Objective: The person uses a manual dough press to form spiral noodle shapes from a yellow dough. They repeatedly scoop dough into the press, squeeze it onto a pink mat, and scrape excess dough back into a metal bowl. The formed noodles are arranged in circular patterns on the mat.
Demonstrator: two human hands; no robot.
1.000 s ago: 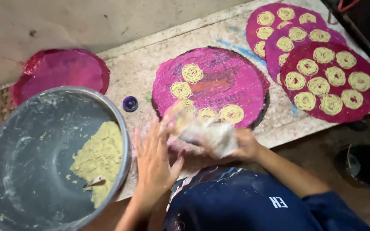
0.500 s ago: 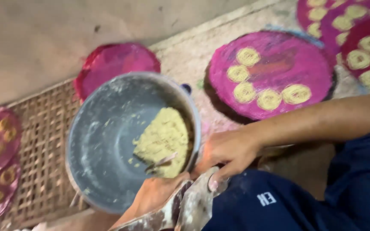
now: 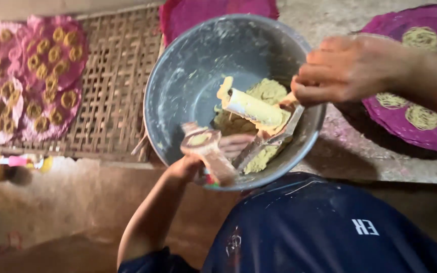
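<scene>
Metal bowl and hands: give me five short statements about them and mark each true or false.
1. The metal bowl holds yellow dough. True.
2. The left hand is empty. False: it grips a dough-smeared press tube.
3. The right hand is above the bowl's right rim. True.
4. The bowl sits on a blue cloth. False: it rests by a woven mat.
5. The pink round mats are bare. False: they carry yellow spirals.

Both hands (image 3: 350, 68) now over bowl (image 3: 178, 86)
</scene>
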